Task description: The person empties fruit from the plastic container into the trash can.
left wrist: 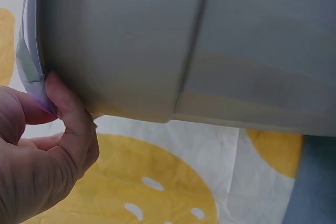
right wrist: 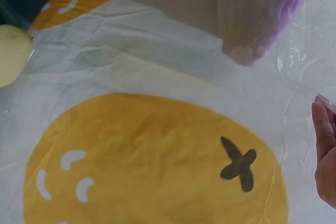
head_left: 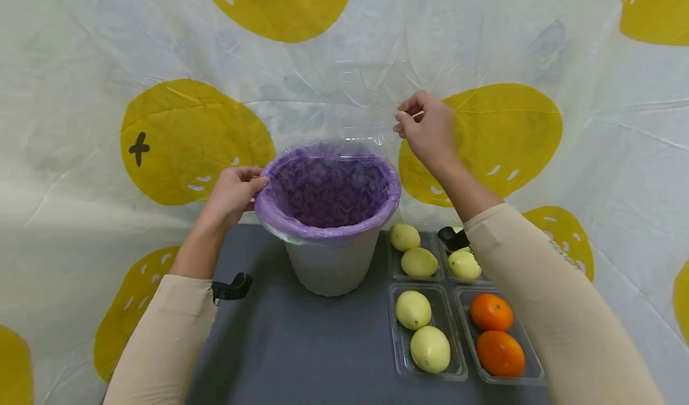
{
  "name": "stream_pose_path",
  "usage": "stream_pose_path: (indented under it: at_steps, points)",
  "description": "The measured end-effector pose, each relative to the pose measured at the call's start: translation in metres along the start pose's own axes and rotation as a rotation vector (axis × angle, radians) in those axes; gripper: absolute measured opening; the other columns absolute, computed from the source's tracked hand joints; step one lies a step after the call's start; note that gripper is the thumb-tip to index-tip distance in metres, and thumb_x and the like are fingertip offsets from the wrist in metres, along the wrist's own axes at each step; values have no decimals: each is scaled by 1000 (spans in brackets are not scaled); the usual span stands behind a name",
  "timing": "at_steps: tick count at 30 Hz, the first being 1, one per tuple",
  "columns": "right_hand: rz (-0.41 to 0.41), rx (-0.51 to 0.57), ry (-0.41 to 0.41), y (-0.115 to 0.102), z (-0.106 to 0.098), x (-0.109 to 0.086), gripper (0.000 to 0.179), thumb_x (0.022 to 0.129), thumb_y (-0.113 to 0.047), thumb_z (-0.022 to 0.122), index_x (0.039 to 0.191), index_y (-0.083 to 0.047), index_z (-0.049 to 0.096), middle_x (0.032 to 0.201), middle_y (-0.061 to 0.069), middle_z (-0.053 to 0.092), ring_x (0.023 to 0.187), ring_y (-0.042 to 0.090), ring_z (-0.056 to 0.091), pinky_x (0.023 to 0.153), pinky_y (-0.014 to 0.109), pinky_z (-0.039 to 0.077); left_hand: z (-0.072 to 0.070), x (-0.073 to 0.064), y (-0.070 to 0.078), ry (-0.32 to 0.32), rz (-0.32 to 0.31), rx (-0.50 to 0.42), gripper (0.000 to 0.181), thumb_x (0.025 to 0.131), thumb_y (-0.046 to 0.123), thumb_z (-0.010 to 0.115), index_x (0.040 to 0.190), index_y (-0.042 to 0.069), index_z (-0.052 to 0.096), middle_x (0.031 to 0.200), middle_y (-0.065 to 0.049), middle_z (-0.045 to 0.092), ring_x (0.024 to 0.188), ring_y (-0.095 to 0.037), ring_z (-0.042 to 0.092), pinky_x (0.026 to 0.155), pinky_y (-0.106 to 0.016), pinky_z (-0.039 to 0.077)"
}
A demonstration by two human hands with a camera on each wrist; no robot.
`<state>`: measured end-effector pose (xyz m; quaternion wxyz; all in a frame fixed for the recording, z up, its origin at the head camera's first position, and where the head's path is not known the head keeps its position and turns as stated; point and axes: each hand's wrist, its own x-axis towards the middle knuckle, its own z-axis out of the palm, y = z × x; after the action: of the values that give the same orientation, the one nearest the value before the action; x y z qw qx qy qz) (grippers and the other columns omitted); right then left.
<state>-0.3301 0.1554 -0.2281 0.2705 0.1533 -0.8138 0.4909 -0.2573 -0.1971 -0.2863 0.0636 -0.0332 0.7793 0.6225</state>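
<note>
A pale grey bin (head_left: 334, 267), lined with a purple patterned trash bag (head_left: 328, 233) folded over its rim, stands on the grey table. My left hand (head_left: 234, 192) pinches the bag-covered rim at the left side, thumb on top and fingers beneath; the left wrist view shows this hand (left wrist: 58, 150) at the rim's edge. Above the bin's far right side, my right hand (head_left: 427, 127) pinches the edge of a clear plastic container or lid (head_left: 363, 139). Its see-through outline is faint, so its exact kind is hard to tell. The right wrist view catches the fingertips (right wrist: 321, 111) on this clear plastic (right wrist: 294, 64).
Right of the bin sit several clear plastic trays: a front one (head_left: 401, 357) with two pale yellow round fruits, one (head_left: 484, 375) with two orange fruits, and others behind with yellow fruits. A white cloth (head_left: 323, 115) with yellow shapes hangs behind the table (head_left: 301, 345).
</note>
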Motion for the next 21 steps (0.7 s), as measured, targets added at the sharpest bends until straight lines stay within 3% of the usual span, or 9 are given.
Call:
stream_pose_path:
  at_steps: [7, 10, 15, 21]
  points:
    - [51, 103, 50, 10, -26, -5, 6, 96, -6, 71, 93, -2, 67, 86, 1, 64, 62, 8, 69, 61, 17, 59, 0, 0, 1, 9, -1, -1, 52, 109, 21, 52, 156, 0, 41, 140, -14, 49, 86, -7, 68, 74, -23, 62]
    - [89, 144, 71, 13, -38, -7, 6, 96, -5, 71, 91, -5, 66, 85, -1, 63, 62, 6, 68, 62, 17, 59, 1, 0, 1, 10, -1, -3, 52, 109, 21, 53, 155, 0, 42, 137, -13, 51, 86, -7, 69, 74, -23, 62]
    - [137, 231, 95, 19, -58, -13, 6, 96, -3, 69, 92, -5, 65, 87, 2, 62, 65, 8, 70, 64, 19, 61, 0, 1, 2, 17, -2, 1, 52, 109, 21, 52, 155, 0, 41, 126, -8, 53, 84, -7, 67, 72, -22, 61]
    - [175, 359, 121, 30, -85, -22, 6, 95, -1, 70, 97, -2, 65, 90, 7, 61, 66, 12, 71, 65, 21, 61, 0, 1, 5, 30, -2, 13, 53, 109, 22, 53, 156, 1, 41, 133, -11, 52, 83, -6, 67, 72, -21, 61]
